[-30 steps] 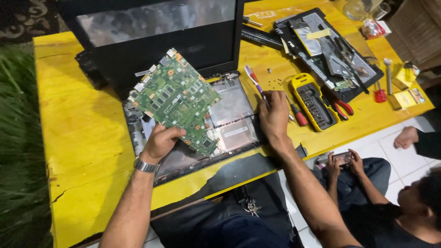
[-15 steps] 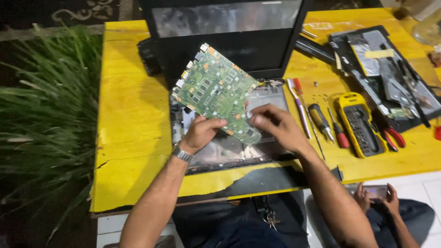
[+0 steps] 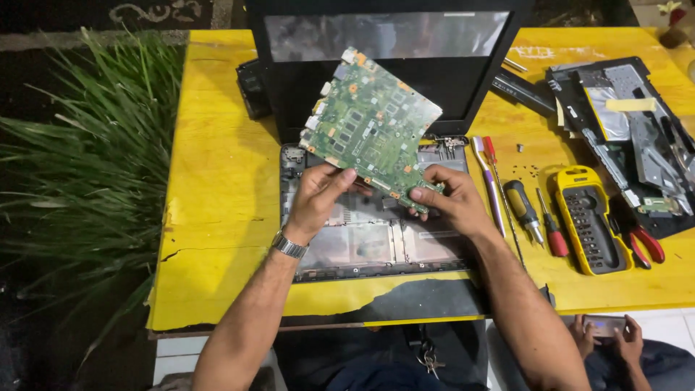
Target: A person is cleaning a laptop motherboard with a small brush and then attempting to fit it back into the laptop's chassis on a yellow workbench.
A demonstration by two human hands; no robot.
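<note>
A green circuit board (image 3: 373,123) is tilted up above an opened laptop base (image 3: 362,242) on a yellow table (image 3: 217,181). My left hand (image 3: 318,192) grips the board's lower left edge, a metal watch on its wrist. At the board's lower right corner, my right hand (image 3: 445,199) pinches the edge. Behind the board stands the laptop's dark screen (image 3: 384,32).
Right of the laptop lie screwdrivers (image 3: 525,210), a yellow bit case (image 3: 590,221), red-handled pliers (image 3: 644,242) and a dark laptop cover panel (image 3: 622,108). Tall grass (image 3: 79,166) fills the left. Another person's hands hold a phone (image 3: 604,326) at lower right.
My right hand has left the table and taken hold of the board's lower right corner. The board now sits higher and more upright over the laptop base; the view has shifted.
</note>
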